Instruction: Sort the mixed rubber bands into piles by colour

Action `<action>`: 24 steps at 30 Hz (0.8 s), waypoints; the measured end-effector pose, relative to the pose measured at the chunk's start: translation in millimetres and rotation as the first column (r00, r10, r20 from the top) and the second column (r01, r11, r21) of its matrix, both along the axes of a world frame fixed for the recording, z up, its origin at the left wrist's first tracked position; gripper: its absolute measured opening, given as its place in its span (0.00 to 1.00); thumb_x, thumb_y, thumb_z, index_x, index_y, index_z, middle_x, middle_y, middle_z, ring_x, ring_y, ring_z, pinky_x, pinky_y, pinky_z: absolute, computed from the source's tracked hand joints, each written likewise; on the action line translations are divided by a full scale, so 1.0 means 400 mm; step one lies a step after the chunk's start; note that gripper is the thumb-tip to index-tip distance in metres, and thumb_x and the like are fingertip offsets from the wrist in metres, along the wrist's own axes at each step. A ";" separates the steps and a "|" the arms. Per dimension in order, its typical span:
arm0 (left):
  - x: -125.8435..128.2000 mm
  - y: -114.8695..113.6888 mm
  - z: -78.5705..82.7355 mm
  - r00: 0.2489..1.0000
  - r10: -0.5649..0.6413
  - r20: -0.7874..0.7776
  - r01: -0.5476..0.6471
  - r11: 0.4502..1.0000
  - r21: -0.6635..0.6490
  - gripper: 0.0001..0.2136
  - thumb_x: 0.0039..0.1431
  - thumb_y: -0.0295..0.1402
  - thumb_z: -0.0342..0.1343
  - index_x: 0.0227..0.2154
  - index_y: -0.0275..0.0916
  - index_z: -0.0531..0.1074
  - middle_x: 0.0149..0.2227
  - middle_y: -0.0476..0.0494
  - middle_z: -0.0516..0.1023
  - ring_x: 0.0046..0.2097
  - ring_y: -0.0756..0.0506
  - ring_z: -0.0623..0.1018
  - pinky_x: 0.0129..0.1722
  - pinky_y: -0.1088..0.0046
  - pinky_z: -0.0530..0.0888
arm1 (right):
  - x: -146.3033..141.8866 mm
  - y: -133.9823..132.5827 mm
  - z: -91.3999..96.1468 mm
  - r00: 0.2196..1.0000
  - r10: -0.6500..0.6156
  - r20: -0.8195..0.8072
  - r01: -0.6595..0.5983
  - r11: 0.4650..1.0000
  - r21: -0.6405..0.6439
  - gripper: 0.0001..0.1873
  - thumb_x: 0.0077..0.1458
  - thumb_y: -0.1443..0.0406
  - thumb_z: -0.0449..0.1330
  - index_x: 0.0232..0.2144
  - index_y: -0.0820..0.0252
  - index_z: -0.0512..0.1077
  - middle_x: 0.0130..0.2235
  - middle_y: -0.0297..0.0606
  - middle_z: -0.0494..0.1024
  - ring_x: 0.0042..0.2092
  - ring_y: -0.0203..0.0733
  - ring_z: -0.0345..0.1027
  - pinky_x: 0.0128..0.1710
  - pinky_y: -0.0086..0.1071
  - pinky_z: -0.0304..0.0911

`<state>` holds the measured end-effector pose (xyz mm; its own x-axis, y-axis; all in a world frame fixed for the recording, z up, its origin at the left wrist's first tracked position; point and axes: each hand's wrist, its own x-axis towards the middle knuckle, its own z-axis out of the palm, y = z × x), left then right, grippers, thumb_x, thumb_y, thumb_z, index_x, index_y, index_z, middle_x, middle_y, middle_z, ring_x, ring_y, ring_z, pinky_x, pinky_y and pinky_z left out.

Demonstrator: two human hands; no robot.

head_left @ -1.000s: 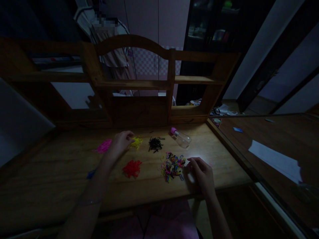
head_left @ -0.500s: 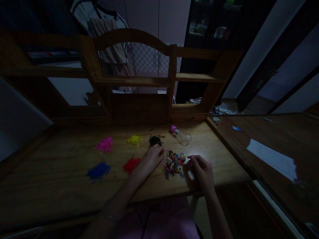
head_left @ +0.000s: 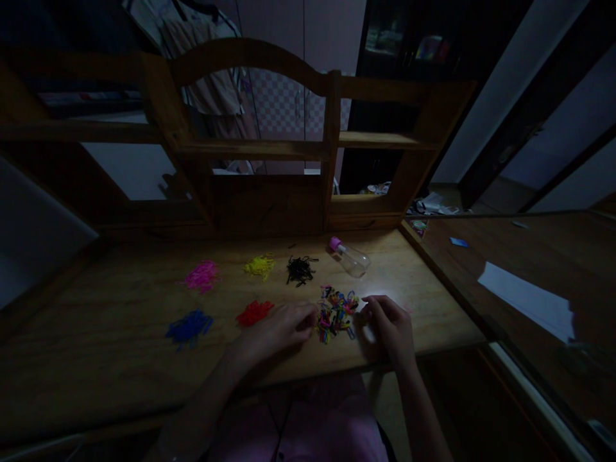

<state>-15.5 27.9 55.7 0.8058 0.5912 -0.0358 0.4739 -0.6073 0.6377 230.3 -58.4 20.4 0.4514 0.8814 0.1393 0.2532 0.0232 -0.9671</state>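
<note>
The left hand [head_left: 298,322] and right hand [head_left: 391,322], fingers curled, contents unclear, flank mixed elastic bands [head_left: 335,316] probably best pinched singly.

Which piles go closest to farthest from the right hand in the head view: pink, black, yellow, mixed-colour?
From the right hand:
1. Mixed-colour pile, just left.
2. Black pile, farther left.
3. Yellow pile, left of black.
4. Pink pile, left of yellow.

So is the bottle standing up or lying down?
Lying down. The clear bottle stretches slantwise along the wooden desk, with its pinkish-purple cap at the far-left end, instead of on top.
</note>
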 end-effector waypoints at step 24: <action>0.011 0.018 -0.004 0.992 0.005 -0.125 0.010 0.993 0.120 0.05 0.52 0.26 0.51 0.30 0.41 0.69 0.32 0.46 0.73 0.31 0.47 0.70 0.29 0.72 0.63 | -0.004 0.001 0.004 1.000 0.018 -0.004 -0.017 1.000 0.008 0.17 0.59 0.53 0.57 0.35 0.60 0.76 0.27 0.37 0.76 0.31 0.42 0.70 0.33 0.32 0.63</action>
